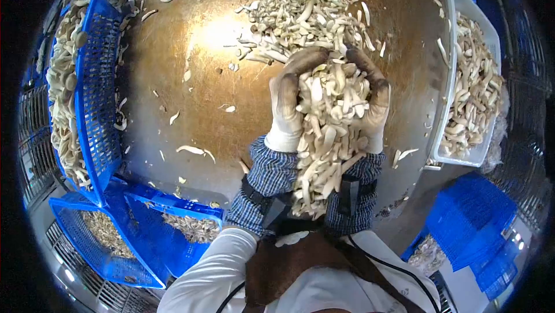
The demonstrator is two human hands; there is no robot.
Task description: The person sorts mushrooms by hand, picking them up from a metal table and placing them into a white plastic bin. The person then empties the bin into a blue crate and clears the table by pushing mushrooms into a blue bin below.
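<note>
My left hand (288, 96) and my right hand (374, 90), in white gloves with dark, soiled fingers, curve around a heap of small pale mushrooms (334, 96) from both sides. The fingers are bent inward at the heap's far side and the fingertips are partly hidden by it. More of these mushrooms run down between my forearms to the table's near edge. Just beyond my fingers lies a larger loose pile of mushrooms (306, 15) with many small pieces in it.
A brown, worn metal table (202, 105) carries scattered mushroom scraps. Blue baskets stand at the left: a tall one (98, 93) with long mushrooms, lower ones (153, 269) with trimmings. At the right are a white crate (448, 87) of mushrooms and a blue basket (471, 220).
</note>
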